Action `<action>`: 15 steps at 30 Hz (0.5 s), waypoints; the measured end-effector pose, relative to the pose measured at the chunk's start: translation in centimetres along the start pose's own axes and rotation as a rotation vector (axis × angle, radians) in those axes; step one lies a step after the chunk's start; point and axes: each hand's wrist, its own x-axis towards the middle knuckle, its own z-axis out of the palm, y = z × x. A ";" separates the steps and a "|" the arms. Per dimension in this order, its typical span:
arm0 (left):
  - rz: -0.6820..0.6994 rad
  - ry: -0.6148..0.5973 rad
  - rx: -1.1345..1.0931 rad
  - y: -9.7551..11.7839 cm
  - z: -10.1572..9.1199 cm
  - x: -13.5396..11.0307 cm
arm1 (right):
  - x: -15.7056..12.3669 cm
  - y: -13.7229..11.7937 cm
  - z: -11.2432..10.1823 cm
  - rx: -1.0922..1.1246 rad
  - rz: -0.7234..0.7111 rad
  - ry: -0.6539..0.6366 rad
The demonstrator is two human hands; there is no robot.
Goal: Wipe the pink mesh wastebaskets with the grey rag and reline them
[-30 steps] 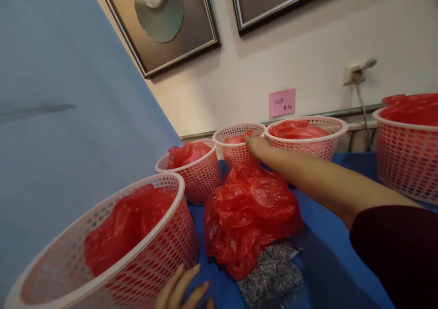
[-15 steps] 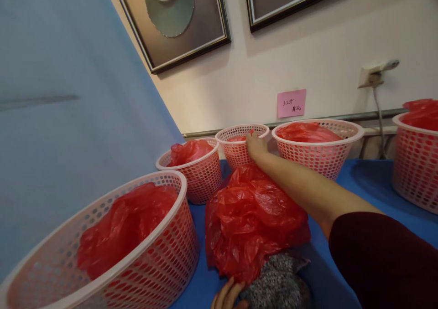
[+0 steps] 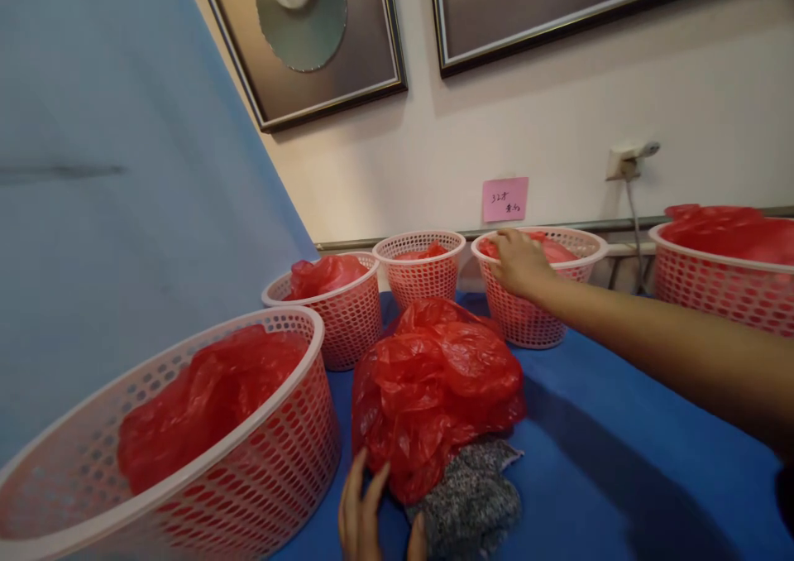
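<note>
My left hand (image 3: pixel 365 515) is at the bottom edge with its fingers apart, its fingertips by the lower left of a crumpled red plastic bag (image 3: pixel 440 371). Beside it, a speckled grey piece of fabric (image 3: pixel 475 495) lies at the bag's lower edge, on the blue table cover. My right hand (image 3: pixel 524 265) reaches over the near rim of a pink perforated basket (image 3: pixel 527 321) at the back. Its fingers bend over the rim beside the red bag (image 3: pixel 558 251) inside; the fingertips are hidden, so I cannot tell whether they grip anything.
Several more pink baskets with red plastic inside stand around: a large one (image 3: pixel 291 429) at the left, a small one (image 3: pixel 422 280) behind the bag, another (image 3: pixel 725 296) at the right. A pink note (image 3: pixel 505 199) and a socket with a cord (image 3: pixel 628 164) are on the wall.
My right hand has moved right, from the small back basket to the basket beside it. My left hand's fingers have spread and show more. The view has shifted slightly.
</note>
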 end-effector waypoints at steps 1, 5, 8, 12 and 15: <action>-0.030 -0.044 -0.020 1.0 -0.3 1.7 | -0.8 1.6 -0.5 -0.056 0.023 0.001; -0.030 -0.131 -0.051 6.1 0.6 9.9 | -3.4 6.9 -1.6 -0.203 0.154 -0.126; -0.003 -0.362 -0.024 9.7 3.5 15.4 | -4.0 8.9 -1.7 -0.179 0.166 -0.226; -0.039 -0.676 0.093 10.7 7.3 18.3 | -3.4 9.1 -1.4 -0.102 0.110 -0.261; -0.137 -0.827 0.145 9.1 8.5 17.2 | -2.9 8.3 -1.3 -0.067 0.110 -0.234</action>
